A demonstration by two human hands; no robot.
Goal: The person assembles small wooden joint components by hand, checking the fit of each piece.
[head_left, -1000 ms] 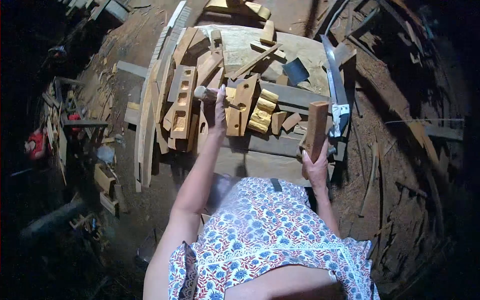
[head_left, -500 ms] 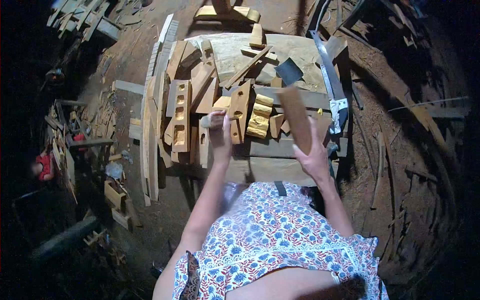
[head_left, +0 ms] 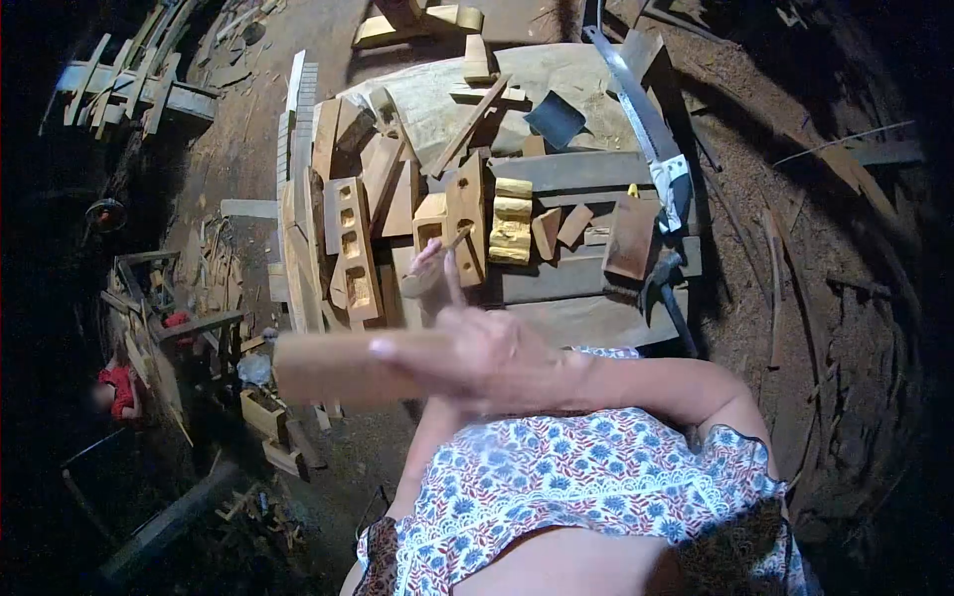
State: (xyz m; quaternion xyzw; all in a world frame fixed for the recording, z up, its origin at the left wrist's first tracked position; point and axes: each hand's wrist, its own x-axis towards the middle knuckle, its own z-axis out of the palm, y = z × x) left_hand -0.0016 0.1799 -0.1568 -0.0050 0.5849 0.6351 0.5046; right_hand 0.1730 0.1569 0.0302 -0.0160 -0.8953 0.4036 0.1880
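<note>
My right hand (head_left: 484, 360) reaches across my body to the left, gripping a long wooden block (head_left: 333, 368) that lies level and is blurred by motion. Just behind it, my left hand (head_left: 443, 266) is closed on a round wooden-handled tool (head_left: 418, 283), held over the near edge of the workbench (head_left: 556, 318). The hand partly hides the tool's working end. Right beside my left hand on the bench lie slotted wooden pieces (head_left: 348, 243) and a carved yellow piece (head_left: 512, 224).
A handsaw (head_left: 644, 124) lies along the bench's right side, with a hammer (head_left: 661, 286) and a brown block (head_left: 631, 238) near its right front corner. Planks lean off the left edge. Offcuts and sawdust cover the floor; wooden frames stand at left.
My right hand swung the wooden block from the bench's right side across my body to the left. My left hand drew back toward me with the tool.
</note>
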